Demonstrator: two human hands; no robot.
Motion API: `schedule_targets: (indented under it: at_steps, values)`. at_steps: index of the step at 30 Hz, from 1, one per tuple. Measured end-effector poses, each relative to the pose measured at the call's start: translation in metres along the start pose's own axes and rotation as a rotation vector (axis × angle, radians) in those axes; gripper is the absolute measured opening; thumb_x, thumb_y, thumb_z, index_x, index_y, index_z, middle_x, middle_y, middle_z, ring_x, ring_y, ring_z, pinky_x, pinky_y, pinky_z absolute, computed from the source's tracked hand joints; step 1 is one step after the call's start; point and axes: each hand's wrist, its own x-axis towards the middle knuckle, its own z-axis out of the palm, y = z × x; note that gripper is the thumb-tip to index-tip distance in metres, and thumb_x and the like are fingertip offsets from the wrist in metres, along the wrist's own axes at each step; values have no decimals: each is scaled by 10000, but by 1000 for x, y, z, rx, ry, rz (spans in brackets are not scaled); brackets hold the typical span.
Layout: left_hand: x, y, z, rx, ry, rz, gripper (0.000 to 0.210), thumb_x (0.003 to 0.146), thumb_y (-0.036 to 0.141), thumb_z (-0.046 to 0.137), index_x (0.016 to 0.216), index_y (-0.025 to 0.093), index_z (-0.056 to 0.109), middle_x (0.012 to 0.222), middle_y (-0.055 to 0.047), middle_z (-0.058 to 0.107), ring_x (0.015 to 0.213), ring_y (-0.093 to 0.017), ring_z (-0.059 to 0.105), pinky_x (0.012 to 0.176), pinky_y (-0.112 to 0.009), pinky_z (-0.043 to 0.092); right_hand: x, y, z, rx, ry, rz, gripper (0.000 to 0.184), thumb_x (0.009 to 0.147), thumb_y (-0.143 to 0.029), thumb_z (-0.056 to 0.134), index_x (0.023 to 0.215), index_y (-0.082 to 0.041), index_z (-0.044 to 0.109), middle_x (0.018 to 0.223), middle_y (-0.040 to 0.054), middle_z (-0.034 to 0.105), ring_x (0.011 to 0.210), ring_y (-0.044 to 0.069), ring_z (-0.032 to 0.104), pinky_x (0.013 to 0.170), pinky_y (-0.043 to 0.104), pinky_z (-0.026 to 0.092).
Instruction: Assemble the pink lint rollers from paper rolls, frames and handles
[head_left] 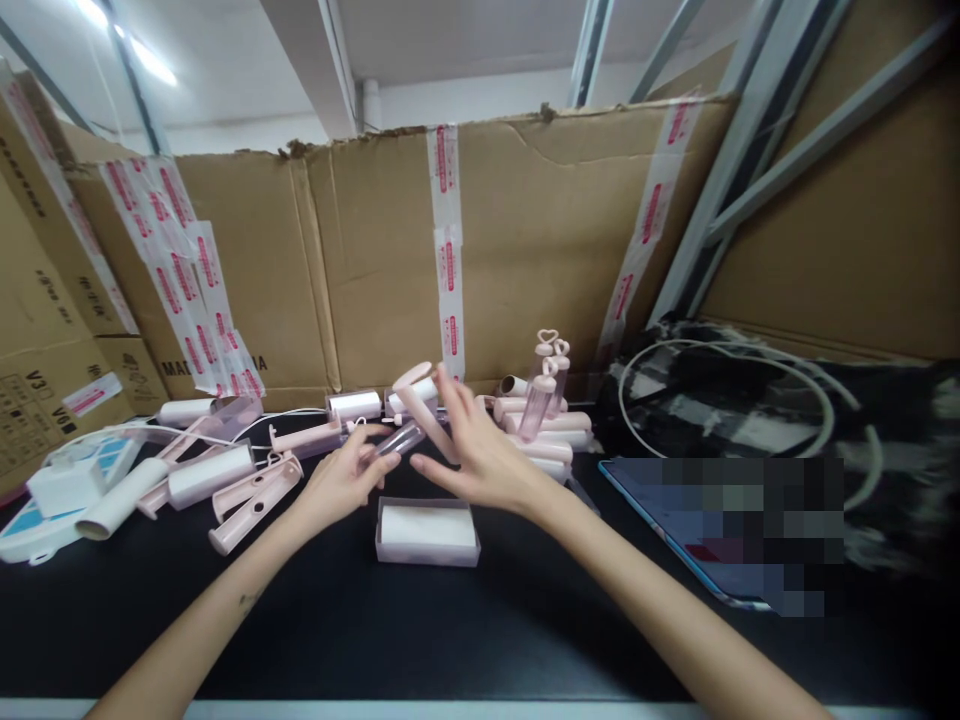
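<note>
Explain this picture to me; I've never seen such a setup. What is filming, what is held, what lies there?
No machine here: a person works bare-handed, filmed by a camera worn on their head, looking forward and down. The left hand holds a clear tube; the right hand holds a pale pink piece with a round end. Nearer the camera, a white roll sits in a translucent box on the black surface. Tubes with heart-shaped tops stand to the right; more rolls and pink parts lie left.
</note>
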Motion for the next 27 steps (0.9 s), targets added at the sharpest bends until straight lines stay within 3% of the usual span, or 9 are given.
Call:
schedule_targets:
  at_steps: [2, 5, 8, 11, 13, 15, 18, 23, 27]
  values:
    - [7, -13, -3, -42, -41, -21, 415, 839, 516, 396, 1122, 218, 450, 655, 31, 611, 506, -129, 552, 522, -227, 412, -4, -2, -13, -8, 83, 9, 627, 842, -386, 480, 1377, -165, 241, 1312, 158, 395, 1201, 307, 379, 951, 460, 345]
    - [12, -29, -7, 111, -66, 3, 366, 844, 507, 379, 940, 195, 545, 742, -14, 634, 666, -165, 591, 651, -275, 438, -18, -2, -30, 29, -186, 25, 240, 856, -331, 469, 1037, -223, 582, 969, 84, 602, 937, 243, 554, 806, 368, 422]
    - [12, -36, -9, 337, -87, 4, 419, 829, 528, 390, 874, 173, 609, 849, -72, 631, 825, -235, 582, 757, -355, 432, -32, 2, -32, 60, -479, 221, 226, 843, -391, 491, 786, -211, 616, 677, 30, 608, 624, 183, 562, 579, 287, 400]
    - [7, -24, -9, 466, 87, 59, 568, 762, 572, 491, 1142, 152, 534, 1057, -136, 588, 1047, -317, 496, 888, -455, 374, -42, 7, -24, 220, -532, 373, 266, 854, -438, 469, 904, -207, 589, 668, 7, 609, 576, 153, 546, 515, 249, 365]
    - [0, -9, -6, 427, 81, 202, 718, 690, 572, 594, 1265, 178, 423, 1196, -137, 521, 1135, -315, 436, 955, -460, 334, -45, 9, -18, 349, -543, 435, 328, 851, -479, 461, 1016, -209, 547, 718, 1, 610, 621, 148, 560, 543, 240, 389]
    - [-9, 6, 1, 318, -112, 343, 788, 643, 529, 668, 1306, 232, 363, 1273, -102, 476, 1163, -282, 432, 976, -423, 342, -48, 9, -15, 445, -553, 502, 411, 834, -520, 471, 1097, -206, 504, 814, 10, 603, 661, 142, 570, 596, 246, 424]
    - [-20, 17, 15, 193, -300, 366, 755, 693, 416, 666, 1337, 265, 300, 1279, -77, 481, 1139, -240, 476, 958, -390, 377, -49, 7, -13, 545, -514, 586, 496, 809, -548, 497, 1169, -209, 455, 1001, 40, 554, 748, 141, 581, 700, 279, 457]
    - [-19, 13, 33, 79, -276, 271, 817, 685, 367, 684, 1364, 234, 249, 1228, -95, 512, 1091, -239, 508, 952, -407, 381, -45, -2, -12, 737, -375, 609, 469, 830, -482, 510, 1219, -244, 399, 1180, 68, 480, 844, 151, 577, 755, 317, 471]
    - [-13, 12, 38, 47, -191, 256, 871, 580, 411, 757, 1324, 234, 340, 1268, -105, 467, 1148, -287, 449, 965, -432, 361, -35, -19, -15, 1060, -199, 426, 458, 840, -345, 538, 1241, -263, 332, 1232, 83, 433, 975, 169, 570, 754, 300, 489]
